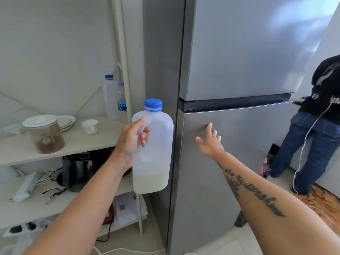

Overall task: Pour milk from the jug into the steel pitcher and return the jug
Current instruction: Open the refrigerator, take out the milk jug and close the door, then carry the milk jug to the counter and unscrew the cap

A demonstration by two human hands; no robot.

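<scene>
— The jug (153,144), is it glass?

— No, it looks like thin plastic, cloudy and half see-through, with a ribbed blue plastic cap (153,104).

— And the fridge (237,126)?

— Brushed grey metal, smooth, with a soft shine; light makes pale spots on the upper door.

— The shelves (77,142) beside it?

— Pale wood-look boards, matt. On them a clear jar (45,135) with a white lid, and white glossy plates (67,121).

— The floor at the right?

— A rough, wood-coloured patch (320,201).
</scene>
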